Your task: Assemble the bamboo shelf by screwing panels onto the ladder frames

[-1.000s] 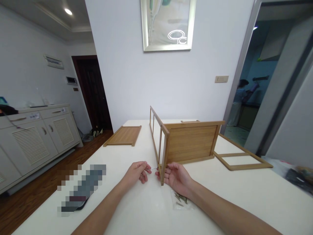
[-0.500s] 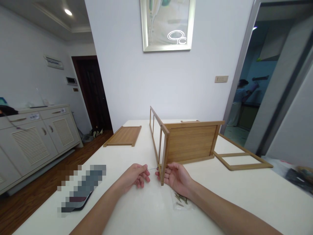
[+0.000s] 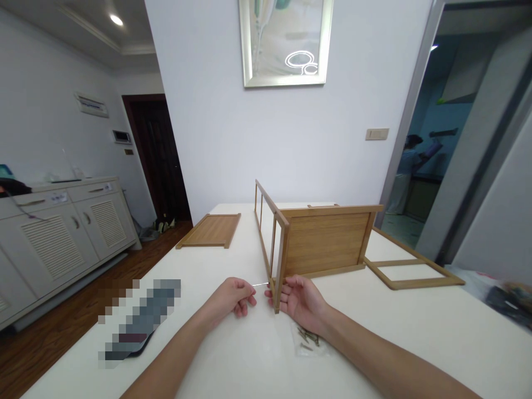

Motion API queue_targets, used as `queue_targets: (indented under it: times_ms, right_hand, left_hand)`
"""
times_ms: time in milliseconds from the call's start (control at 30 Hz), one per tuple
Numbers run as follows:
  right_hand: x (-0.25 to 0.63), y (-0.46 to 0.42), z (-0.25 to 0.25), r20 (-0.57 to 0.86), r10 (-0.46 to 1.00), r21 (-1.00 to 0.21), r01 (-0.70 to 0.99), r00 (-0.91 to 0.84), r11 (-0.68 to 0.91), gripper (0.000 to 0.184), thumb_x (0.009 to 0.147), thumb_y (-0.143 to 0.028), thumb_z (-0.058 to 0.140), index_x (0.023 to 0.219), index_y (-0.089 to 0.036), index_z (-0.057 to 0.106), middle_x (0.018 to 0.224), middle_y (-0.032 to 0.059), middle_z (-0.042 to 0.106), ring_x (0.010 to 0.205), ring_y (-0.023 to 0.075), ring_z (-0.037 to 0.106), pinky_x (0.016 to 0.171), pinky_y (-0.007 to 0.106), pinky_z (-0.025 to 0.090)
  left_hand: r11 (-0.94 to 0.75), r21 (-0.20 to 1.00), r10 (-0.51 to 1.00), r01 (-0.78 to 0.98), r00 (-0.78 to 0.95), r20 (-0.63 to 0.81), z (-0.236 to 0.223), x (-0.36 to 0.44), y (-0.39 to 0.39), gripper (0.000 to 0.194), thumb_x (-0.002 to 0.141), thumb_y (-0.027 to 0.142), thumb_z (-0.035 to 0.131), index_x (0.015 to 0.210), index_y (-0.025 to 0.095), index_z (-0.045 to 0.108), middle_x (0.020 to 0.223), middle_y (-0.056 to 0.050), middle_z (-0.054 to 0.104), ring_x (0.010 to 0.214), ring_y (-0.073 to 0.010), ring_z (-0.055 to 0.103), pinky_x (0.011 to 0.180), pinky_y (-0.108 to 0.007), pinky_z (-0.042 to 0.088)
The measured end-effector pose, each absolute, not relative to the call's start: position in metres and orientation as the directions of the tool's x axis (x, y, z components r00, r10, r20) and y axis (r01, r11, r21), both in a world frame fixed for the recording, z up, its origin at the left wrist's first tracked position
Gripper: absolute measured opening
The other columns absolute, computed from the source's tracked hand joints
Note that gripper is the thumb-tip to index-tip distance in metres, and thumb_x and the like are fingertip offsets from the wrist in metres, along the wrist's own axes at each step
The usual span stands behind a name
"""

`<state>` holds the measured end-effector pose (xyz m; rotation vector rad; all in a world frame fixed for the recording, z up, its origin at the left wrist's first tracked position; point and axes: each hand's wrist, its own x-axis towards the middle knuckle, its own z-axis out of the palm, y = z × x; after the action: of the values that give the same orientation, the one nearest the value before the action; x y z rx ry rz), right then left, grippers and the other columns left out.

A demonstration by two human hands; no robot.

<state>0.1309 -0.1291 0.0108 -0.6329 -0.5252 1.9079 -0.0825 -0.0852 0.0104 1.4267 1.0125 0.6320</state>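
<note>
My left hand (image 3: 233, 296) pinches a thin metal hex key (image 3: 261, 284) between thumb and fingers. Its far end meets the near lower corner of an upright wooden ladder-like side frame (image 3: 283, 255). My right hand (image 3: 305, 299) curls around that same corner from the right, palm up, with some fingertips showing past the frame's left side. A wooden shelf panel (image 3: 326, 241) joins the frame and extends to the right, standing on its long edge. Just below my right wrist lies a clear plastic bag of several screws (image 3: 307, 337).
Everything rests on a white table (image 3: 241, 366). A wooden panel (image 3: 211, 230) lies at the back left, another wooden frame (image 3: 409, 285) at the right. A blurred-out dark flat object (image 3: 143, 321) is at the left. A person (image 3: 405, 172) stands beyond the doorway.
My left hand has shifted very slightly, and the hex key now slopes a little differently. My right hand keeps its place at the frame's corner.
</note>
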Motion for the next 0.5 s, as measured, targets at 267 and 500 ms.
queue_targets:
  times_ms: [267, 500]
  right_hand:
    - [0.1307, -0.1299, 0.0111, -0.196, 0.913, -0.604, -0.689, -0.358, -0.400, 0.020, 0.075, -0.019, 0.050, 0.080, -0.008, 0.065, 0.080, 0.0128, 0.069, 0.090, 0.0245, 0.066, 0.083, 0.036, 0.048]
    - [0.1305, -0.1294, 0.0100, -0.196, 0.915, -0.614, -0.684, -0.351, -0.394, 0.020, 0.074, -0.019, 0.051, 0.081, -0.008, 0.065, 0.081, 0.0133, 0.070, 0.089, 0.0240, 0.066, 0.082, 0.035, 0.048]
  left_hand:
    - [-0.032, 0.967, 0.891, 0.252, 0.446, -0.087, 0.0022, -0.0791, -0.0823, 0.034, 0.071, 0.049, 0.062, 0.075, 0.016, 0.055, 0.068, -0.003, 0.066, 0.043, -0.0094, 0.054, 0.038, -0.021, 0.037]
    - [-0.163, 0.924, 0.904, 0.347, 0.427, 0.000, 0.0012, -0.0804, -0.0825, 0.030, 0.077, 0.046, 0.055, 0.078, 0.016, 0.058, 0.066, 0.000, 0.062, 0.041, -0.0088, 0.050, 0.037, -0.020, 0.032]
